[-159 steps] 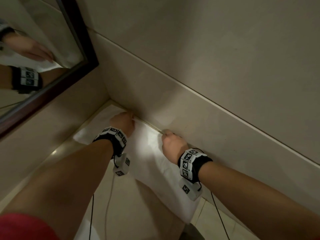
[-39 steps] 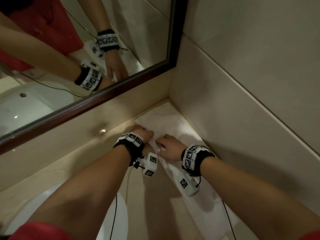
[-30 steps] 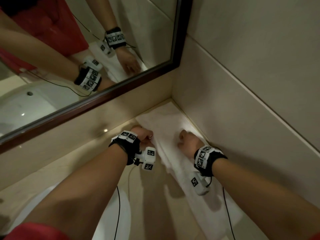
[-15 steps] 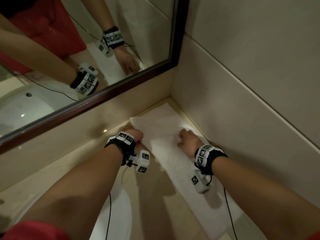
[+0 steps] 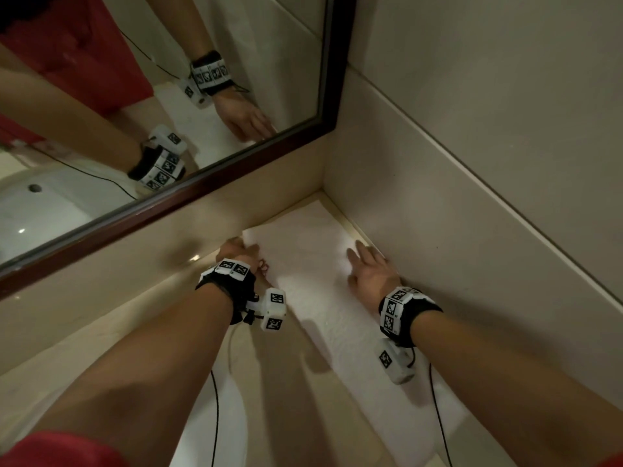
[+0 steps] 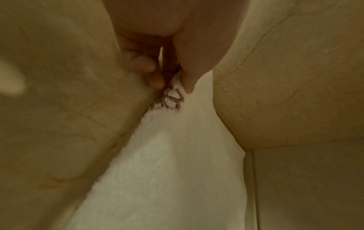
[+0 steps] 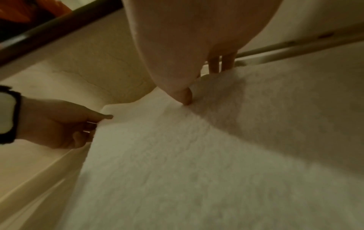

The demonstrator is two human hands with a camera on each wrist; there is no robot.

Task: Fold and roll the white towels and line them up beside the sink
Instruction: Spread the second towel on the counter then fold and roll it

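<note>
A white towel (image 5: pixel 313 274) lies as a long folded strip on the beige counter, running from the back corner toward me along the right wall. My left hand (image 5: pixel 236 252) pinches the towel's left edge near its far corner, thumb on top and fingers beneath, beside red stitched lettering (image 6: pixel 171 99). The same left hand (image 7: pixel 65 124) shows in the right wrist view, gripping that edge. My right hand (image 5: pixel 365 271) lies flat with straight fingers, pressing the towel (image 7: pixel 177 155) down by the wall.
A dark-framed mirror (image 5: pixel 202 183) hangs on the left wall and reflects both arms and a white sink. The sink's rim (image 5: pixel 202 433) is near the bottom centre. Tiled wall (image 5: pixel 472 197) bounds the counter at right. Cables trail from both wrists.
The towel has been spread flatter and wider. My right hand went from a fist to flat fingers pressing near the wall. My left hand moved slightly left, drawing the edge out.
</note>
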